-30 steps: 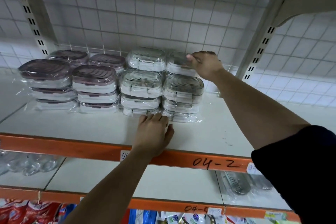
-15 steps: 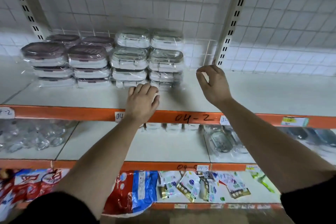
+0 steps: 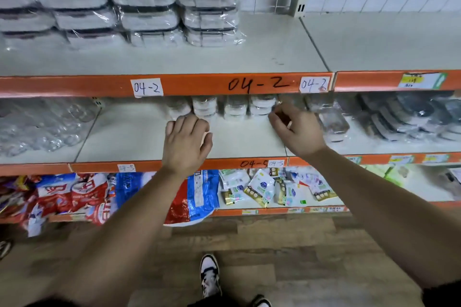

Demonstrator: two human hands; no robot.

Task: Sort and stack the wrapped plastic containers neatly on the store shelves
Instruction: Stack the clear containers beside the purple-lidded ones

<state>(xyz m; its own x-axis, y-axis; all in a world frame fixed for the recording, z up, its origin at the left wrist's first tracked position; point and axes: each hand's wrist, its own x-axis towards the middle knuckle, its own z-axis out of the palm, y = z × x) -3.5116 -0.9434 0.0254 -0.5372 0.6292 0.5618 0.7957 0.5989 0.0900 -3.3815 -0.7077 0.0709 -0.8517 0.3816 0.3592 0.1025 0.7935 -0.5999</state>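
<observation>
**Both hands at middle shelf, small wrapped containers at rear**

Left hand [image 3: 185, 143]: fingers curled loosely downward, close together, gripping nothing; fingertips [image 3: 189, 122] just in front of the small wrapped containers [image 3: 219, 107], contact not resolvable. Palm down, above the cream shelf board [image 3: 129, 132].

Right hand [image 3: 296, 129]: thumb and forefinger drawn together in a narrow pinch at the right end of the container row. Whether film is caught between them cannot be told; region blurred.

Small containers: rounded white tubs with darker lids, in glossy crinkled film, stacked two high in a side-to-side row at the back of the middle shelf, partly hidden under the orange shelf lip [image 3: 249, 83] marked "04-2".

Upper shelf: larger wrapped containers [image 3: 149, 5], rounded-rectangular, translucent bodies, latch clips facing forward, long axes left-to-right, stacked three high in neat columns; the left columns have darker, purplish lids.

Surroundings: clear glassware [image 3: 37, 129] at left, dark metal trays [image 3: 411, 117] at right, flexible printed packets [image 3: 199, 194] on the lower shelf, wood-grain floor [image 3: 299, 244].
</observation>
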